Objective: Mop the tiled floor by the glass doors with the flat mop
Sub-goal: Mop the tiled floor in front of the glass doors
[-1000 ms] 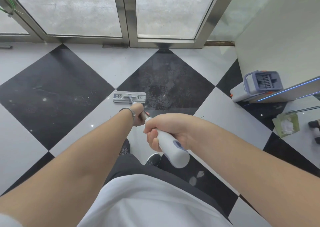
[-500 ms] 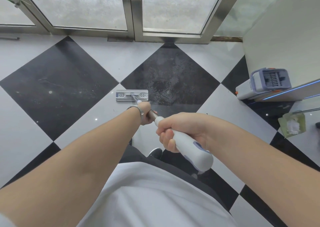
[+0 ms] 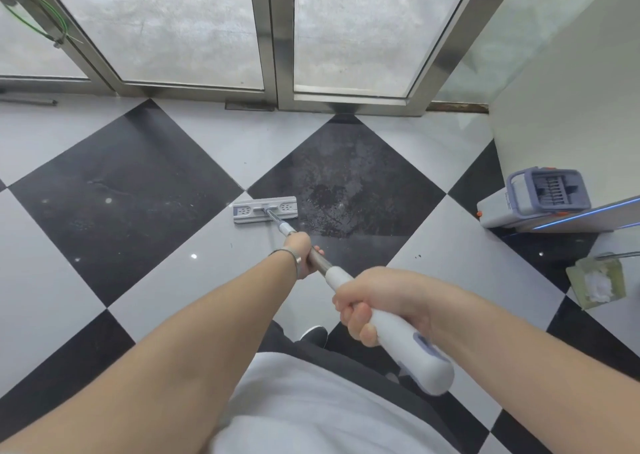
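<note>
The flat mop's grey-white head (image 3: 265, 209) lies flat on a white tile, at the left corner of a black tile (image 3: 346, 179) that shows wet, speckled streaks. Its metal pole runs back toward me into a white handle with a purple end (image 3: 412, 349). My left hand (image 3: 300, 253), with a bracelet at the wrist, is closed around the metal pole partway down. My right hand (image 3: 374, 303) grips the white handle nearer my body. The glass doors (image 3: 349, 30) with steel frames stand just beyond the tiles.
A grey and purple mop bucket (image 3: 533, 199) sits on the floor at the right, against a white wall (image 3: 568, 114). A small greenish box with white stuff (image 3: 597, 283) lies nearer on the right. My shoe tip (image 3: 313, 335) shows below the hands.
The mop head has stayed near the corner of the wet black tile. My hands and the handle's end have shifted right and nearer to me, and the view has tilted up slightly.
</note>
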`<state>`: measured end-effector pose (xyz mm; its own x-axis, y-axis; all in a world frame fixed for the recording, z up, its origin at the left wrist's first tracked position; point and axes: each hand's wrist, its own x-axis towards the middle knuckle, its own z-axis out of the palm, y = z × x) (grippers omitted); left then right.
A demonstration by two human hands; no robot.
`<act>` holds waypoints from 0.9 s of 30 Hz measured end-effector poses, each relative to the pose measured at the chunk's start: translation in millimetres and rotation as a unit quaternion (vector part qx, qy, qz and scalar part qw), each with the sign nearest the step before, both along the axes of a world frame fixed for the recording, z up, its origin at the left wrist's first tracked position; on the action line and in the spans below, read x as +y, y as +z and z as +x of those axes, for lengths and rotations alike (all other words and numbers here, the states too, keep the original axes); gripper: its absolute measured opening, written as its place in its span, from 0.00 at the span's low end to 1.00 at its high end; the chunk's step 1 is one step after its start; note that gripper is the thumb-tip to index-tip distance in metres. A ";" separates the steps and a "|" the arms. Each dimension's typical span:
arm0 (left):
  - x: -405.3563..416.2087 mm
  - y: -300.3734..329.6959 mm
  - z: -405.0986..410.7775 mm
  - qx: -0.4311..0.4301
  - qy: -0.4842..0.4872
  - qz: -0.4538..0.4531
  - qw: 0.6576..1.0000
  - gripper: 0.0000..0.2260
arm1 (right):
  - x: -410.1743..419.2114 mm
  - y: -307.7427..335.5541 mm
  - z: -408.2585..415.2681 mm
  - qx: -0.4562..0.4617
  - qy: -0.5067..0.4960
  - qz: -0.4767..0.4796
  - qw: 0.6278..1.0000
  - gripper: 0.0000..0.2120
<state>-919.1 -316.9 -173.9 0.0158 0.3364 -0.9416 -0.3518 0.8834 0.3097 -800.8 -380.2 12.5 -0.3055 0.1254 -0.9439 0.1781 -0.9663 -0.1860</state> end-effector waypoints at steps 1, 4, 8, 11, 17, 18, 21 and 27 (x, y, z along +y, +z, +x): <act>3.4 -5.1 -2.0 -0.001 0.008 0.003 1.000 0.12 | 0.7 -4.9 -2.6 -0.005 0.009 0.002 1.000 0.07; 17.8 -18.7 -19.1 0.005 0.014 0.005 1.000 0.09 | 9.4 -16.7 -19.6 -0.004 0.006 0.001 1.000 0.07; 53.0 -26.2 -52.5 0.029 0.002 0.016 0.999 0.04 | 40.6 -20.7 -55.1 0.009 -0.028 0.002 1.000 0.08; 81.5 -27.2 -76.1 0.040 -0.010 0.023 0.999 0.03 | 68.3 -21.7 -81.3 0.016 -0.051 0.009 0.999 0.09; 133.0 -33.4 -124.8 0.026 -0.016 0.006 1.000 0.05 | 113.5 -24.6 -134.8 0.008 -0.051 0.016 0.999 0.09; 141.4 -35.4 -134.2 0.021 -0.015 0.005 1.000 0.05 | 120.8 -26.3 -144.6 0.003 -0.052 0.015 0.999 0.09; 171.4 -42.2 -161.3 0.011 -0.022 0.007 1.000 0.06 | 145.5 -32.1 -174.7 -0.009 -0.070 0.015 0.997 0.08; 232.7 -54.4 -207.9 0.014 -0.040 0.015 0.999 0.04 | 195.0 -47.9 -229.5 -0.027 -0.078 0.030 0.996 0.07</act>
<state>-1127.0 -84.2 -228.3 0.0182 0.3626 -0.9318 -0.2720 0.8986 0.3443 -1030.3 -185.2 -35.4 -0.2272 0.2238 -0.9478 0.0372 -0.9705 -0.2381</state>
